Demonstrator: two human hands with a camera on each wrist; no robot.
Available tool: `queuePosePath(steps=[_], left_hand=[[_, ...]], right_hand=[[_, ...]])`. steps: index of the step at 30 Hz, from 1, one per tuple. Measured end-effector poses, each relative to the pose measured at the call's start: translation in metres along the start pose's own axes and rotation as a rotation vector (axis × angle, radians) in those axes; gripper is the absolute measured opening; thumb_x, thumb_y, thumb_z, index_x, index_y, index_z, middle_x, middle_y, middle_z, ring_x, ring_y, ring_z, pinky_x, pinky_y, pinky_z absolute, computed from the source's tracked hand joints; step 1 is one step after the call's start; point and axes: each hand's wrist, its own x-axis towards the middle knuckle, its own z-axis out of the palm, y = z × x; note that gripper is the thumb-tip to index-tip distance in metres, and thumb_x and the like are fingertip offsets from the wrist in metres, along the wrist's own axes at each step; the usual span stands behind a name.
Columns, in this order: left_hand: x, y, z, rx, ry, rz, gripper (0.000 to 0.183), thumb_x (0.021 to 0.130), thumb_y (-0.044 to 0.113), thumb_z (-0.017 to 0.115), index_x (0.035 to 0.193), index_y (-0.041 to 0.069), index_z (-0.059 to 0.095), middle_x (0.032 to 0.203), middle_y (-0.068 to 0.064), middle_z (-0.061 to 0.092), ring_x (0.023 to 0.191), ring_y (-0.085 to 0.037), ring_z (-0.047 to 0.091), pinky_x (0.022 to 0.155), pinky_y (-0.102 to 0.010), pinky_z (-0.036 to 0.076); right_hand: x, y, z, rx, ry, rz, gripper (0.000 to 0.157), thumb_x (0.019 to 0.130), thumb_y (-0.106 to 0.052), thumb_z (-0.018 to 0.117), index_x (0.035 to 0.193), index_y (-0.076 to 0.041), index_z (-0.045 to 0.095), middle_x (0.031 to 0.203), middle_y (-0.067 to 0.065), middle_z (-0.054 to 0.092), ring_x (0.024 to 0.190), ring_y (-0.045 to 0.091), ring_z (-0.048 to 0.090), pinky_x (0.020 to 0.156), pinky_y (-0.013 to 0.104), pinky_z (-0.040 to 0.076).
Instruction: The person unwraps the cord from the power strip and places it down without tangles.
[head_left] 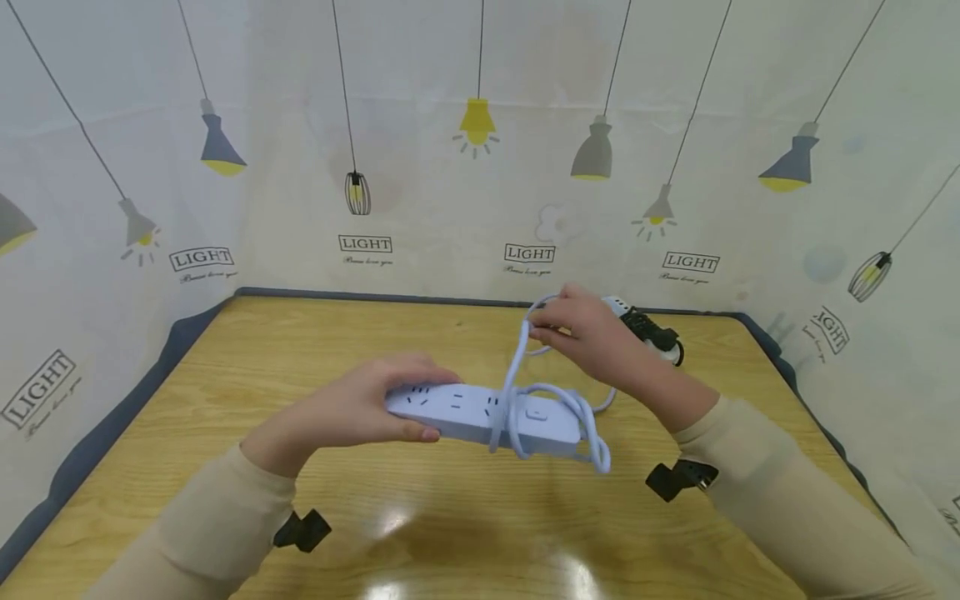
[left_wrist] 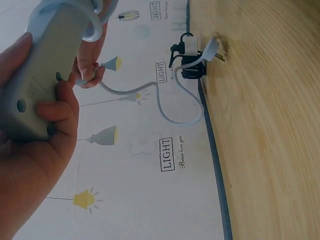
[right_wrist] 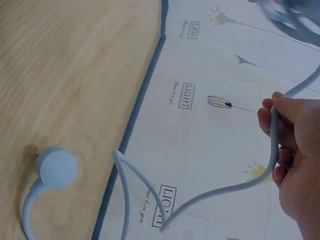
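Note:
A white power strip (head_left: 465, 412) is held above the table, its sockets facing up, with cord looped round its right end. My left hand (head_left: 367, 400) grips the strip's left end, thumb along the near side; in the left wrist view its fingers curl on the strip's underside (left_wrist: 37, 90). Between thumb and fingers my right hand (head_left: 585, 329) pinches the white cord (head_left: 519, 354) above and behind the strip. From that hand the cord hangs in a loose bend, as the right wrist view shows. Its plug (right_wrist: 57, 167) lies on the table.
At the table's back right sits another white power strip (head_left: 617, 306) with a bundled black cord (head_left: 651, 329) beside it. A printed cloth wall (head_left: 442, 225) encloses the wooden table (head_left: 360, 517) at the back and sides. Small black devices (head_left: 303, 531) are worn at both wrists.

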Motion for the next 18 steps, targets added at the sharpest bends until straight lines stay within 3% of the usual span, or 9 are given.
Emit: queuePosePath(steps=[4,9,13,18], left_hand=[[0.001,-0.004,0.002,0.102,-0.017,-0.051,0.053,0.080,0.021,0.081,0.128,0.007,0.063,0.108,0.002,0.061,0.088,-0.014,0.055,0.074,-0.030,0.050],[-0.001,-0.015,0.003,0.179,0.004,-0.173,0.054,0.081,0.018,0.080,0.129,0.001,0.060,0.116,-0.006,0.063,0.094,-0.017,0.059,0.079,-0.033,0.051],[-0.002,-0.024,0.001,0.199,0.076,-0.278,0.053,0.083,0.017,0.078,0.128,-0.001,0.059,0.119,-0.012,0.063,0.100,-0.023,0.060,0.084,-0.041,0.052],[-0.001,-0.031,-0.003,0.197,0.192,-0.354,0.051,0.085,0.016,0.076,0.127,-0.005,0.058,0.116,-0.017,0.064,0.100,-0.028,0.061,0.086,-0.046,0.051]], right_hand=[[-0.001,0.000,-0.008,-0.011,0.029,0.032,0.009,0.091,-0.008,0.069,0.097,-0.008,0.075,0.086,-0.003,0.065,0.074,0.016,0.040,0.062,0.031,0.038],[-0.004,0.000,-0.016,-0.012,0.042,0.100,0.011,0.093,-0.008,0.067,0.101,-0.007,0.074,0.090,0.001,0.066,0.080,0.015,0.046,0.066,0.032,0.042],[-0.008,-0.003,-0.020,-0.021,0.082,0.106,0.008,0.094,-0.007,0.065,0.099,-0.007,0.071,0.090,0.000,0.068,0.077,0.016,0.044,0.067,0.033,0.040],[-0.016,-0.010,-0.022,-0.006,0.112,0.129,0.005,0.095,-0.007,0.062,0.098,-0.010,0.065,0.077,0.000,0.058,0.064,0.015,0.044,0.057,0.031,0.040]])
